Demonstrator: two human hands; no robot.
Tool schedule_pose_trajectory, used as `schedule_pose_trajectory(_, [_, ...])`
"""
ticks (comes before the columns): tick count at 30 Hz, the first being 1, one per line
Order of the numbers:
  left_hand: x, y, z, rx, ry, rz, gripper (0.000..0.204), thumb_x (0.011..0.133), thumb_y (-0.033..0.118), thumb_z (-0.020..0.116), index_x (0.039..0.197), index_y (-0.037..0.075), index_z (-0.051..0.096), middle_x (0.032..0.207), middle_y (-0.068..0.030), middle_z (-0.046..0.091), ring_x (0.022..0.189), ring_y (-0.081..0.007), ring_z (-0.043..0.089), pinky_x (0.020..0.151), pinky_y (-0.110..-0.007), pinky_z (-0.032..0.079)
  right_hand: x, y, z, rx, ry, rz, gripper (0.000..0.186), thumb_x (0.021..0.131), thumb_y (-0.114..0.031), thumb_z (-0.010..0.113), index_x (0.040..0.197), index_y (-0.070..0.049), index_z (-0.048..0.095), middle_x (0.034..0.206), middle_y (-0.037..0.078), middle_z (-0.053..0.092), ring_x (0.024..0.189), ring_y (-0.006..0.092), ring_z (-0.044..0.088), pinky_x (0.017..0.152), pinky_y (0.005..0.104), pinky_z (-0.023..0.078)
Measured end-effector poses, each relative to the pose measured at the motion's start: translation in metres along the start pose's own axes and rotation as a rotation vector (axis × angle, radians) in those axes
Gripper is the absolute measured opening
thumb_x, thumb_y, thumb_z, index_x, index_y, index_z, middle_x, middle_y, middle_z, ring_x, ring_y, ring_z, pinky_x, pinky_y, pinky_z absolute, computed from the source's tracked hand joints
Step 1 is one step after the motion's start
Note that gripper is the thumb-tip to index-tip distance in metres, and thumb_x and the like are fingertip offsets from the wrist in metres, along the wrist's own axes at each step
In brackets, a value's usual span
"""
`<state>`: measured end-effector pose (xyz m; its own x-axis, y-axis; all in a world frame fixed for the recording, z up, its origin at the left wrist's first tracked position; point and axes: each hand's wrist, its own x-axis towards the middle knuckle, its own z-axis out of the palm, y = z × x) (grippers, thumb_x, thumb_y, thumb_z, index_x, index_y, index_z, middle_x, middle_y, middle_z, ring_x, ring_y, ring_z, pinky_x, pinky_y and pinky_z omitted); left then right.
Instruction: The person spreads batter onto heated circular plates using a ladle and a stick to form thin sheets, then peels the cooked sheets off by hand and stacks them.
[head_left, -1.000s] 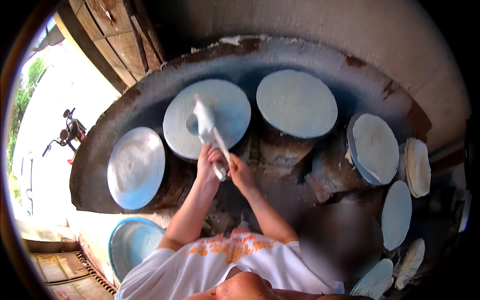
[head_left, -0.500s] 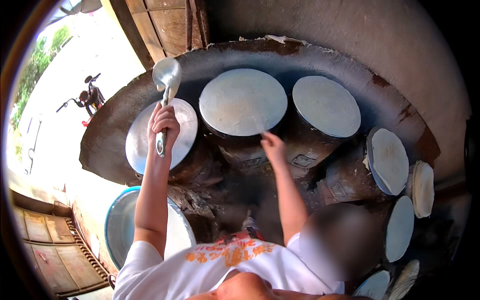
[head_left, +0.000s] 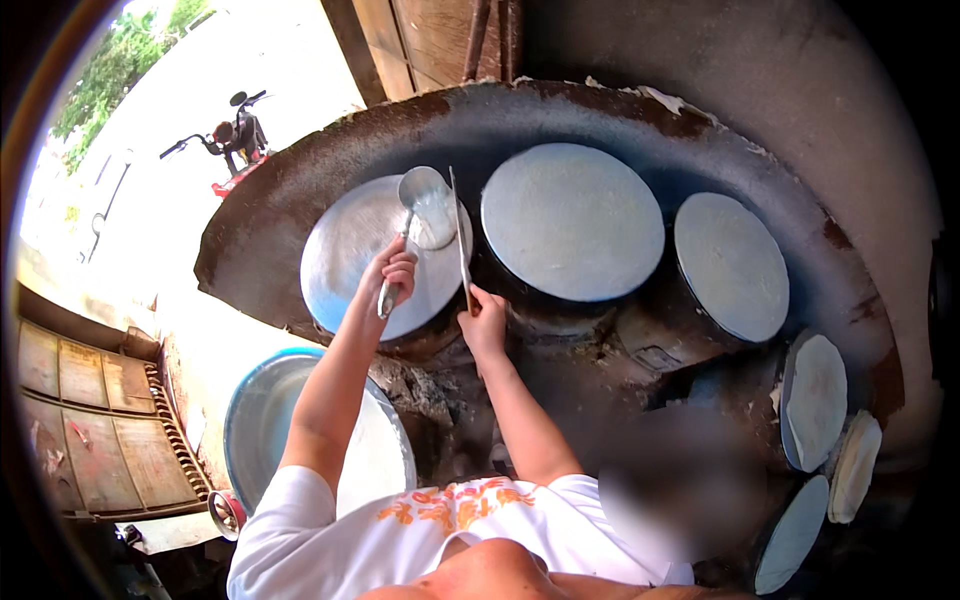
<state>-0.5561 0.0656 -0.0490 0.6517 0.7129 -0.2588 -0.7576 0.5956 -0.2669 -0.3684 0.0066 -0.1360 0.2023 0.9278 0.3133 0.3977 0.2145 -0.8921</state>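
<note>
In the head view, the fingers of my left hand (head_left: pixel 397 273) are clenched around the handle of a metal ladle (head_left: pixel 423 187). Its bowl is over the far right part of the leftmost round plate (head_left: pixel 340 258), and a small pool of wet white batter (head_left: pixel 433 229) lies there just beside the bowl. The fingers of my right hand (head_left: pixel 485 325) grasp the near end of a thin, straight blade (head_left: pixel 461 243), which runs along the plate's right edge; whether it touches the metal I cannot tell.

I judge the ladle stiff and fairly light, weightier at the bowl when loaded, slick where batter clings; mid-handle is the place to hold. The blade seems light and rigid, best gripped at its end. The batter looks soft and runny.

The leftmost plate is smooth grey metal, mostly bare. The middle plate (head_left: pixel 572 222) and the next plate (head_left: pixel 732 267) are pale across the top. A blue-rimmed basin (head_left: pixel 238 440) sits near my left arm. Around the plates curves a rusty metal surround (head_left: pixel 250 245); past it are a brown wooden panel (head_left: pixel 432 38), a grey wall (head_left: pixel 790 80) and, in bright light outside, a motorbike (head_left: pixel 236 138).
</note>
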Motion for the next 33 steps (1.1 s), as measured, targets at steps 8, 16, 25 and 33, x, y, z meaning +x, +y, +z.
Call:
schedule_pose_trajectory(8, [-0.010, 0.050, 0.001, 0.589, 0.275, 0.461, 0.031, 0.096, 0.021, 0.051, 0.126, 0.031, 0.047, 0.059, 0.0057, 0.032, 0.043, -0.0027, 0.030, 0.037, -0.017, 0.024, 0.051, -0.037, 0.007, -0.368, -0.204, -0.160, 0.032, 0.073, 0.001, 0.056, 0.103, -0.005, 0.063, 0.098, 0.013, 0.056, 0.093, 0.0350, 0.052, 0.083, 0.0399, 0.046])
schedule_pose_trajectory(16, [-0.039, 0.045, 0.012, 1.237, 0.602, 0.697, 0.059, 0.093, 0.011, 0.051, 0.145, 0.027, 0.028, 0.059, 0.0037, 0.034, 0.043, -0.0072, 0.034, 0.039, -0.024, 0.032, 0.048, -0.038, 0.039, -0.369, -0.242, -0.264, 0.032, 0.069, 0.001, 0.057, 0.099, -0.006, 0.064, 0.100, 0.010, 0.059, 0.093, 0.0338, 0.054, 0.081, 0.0421, 0.047])
schedule_pose_trajectory(25, [-0.091, 0.049, -0.012, 1.126, 0.668, 0.825, 0.060, 0.092, 0.011, 0.052, 0.145, 0.025, 0.027, 0.057, 0.0034, 0.032, 0.042, -0.0080, 0.031, 0.039, -0.026, 0.032, 0.046, -0.046, 0.050, -0.297, -0.326, -0.307, 0.027, 0.073, -0.004, 0.055, 0.098, -0.006, 0.064, 0.097, 0.006, 0.060, 0.093, 0.0311, 0.055, 0.080, 0.0411, 0.048])
schedule_pose_trajectory(33, [-0.145, 0.014, -0.024, -0.094, -0.153, 0.471, 0.041, 0.100, 0.032, 0.039, 0.066, 0.011, 0.037, 0.054, 0.0027, 0.033, 0.037, -0.0063, 0.033, 0.033, -0.020, 0.029, 0.072, -0.046, 0.069, -0.329, -0.366, -0.354, 0.031, 0.069, -0.002, 0.057, 0.098, -0.009, 0.065, 0.098, 0.008, 0.062, 0.093, 0.0331, 0.055, 0.081, 0.0403, 0.048])
